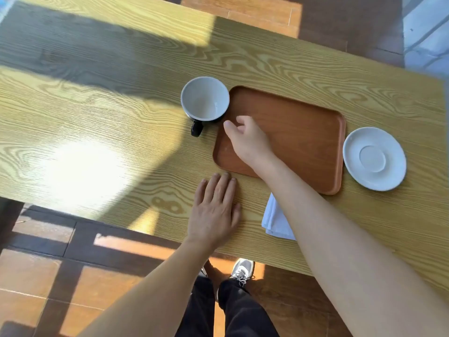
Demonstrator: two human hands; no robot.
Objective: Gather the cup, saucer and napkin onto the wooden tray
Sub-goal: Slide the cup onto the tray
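Note:
A brown wooden tray (pixel 303 132) lies bare on the table. A black cup with a white inside (pixel 204 99) stands upright just off the tray's far left corner, its handle pointing toward me. A white saucer (pixel 374 158) rests on the table right of the tray. A folded white napkin (pixel 274 218) lies near the table's front edge, partly hidden under my right forearm. My right hand (pixel 247 139) hovers over the tray's left part, fingers apart, close to the cup but holding nothing. My left hand (pixel 215 210) lies flat on the table in front of the tray.
The wooden table (pixel 97 132) runs far to the left, with bright sun patches. Its front edge passes just behind my left wrist. Below are a tiled floor, my dark trousers and a grey shoe (pixel 243 268).

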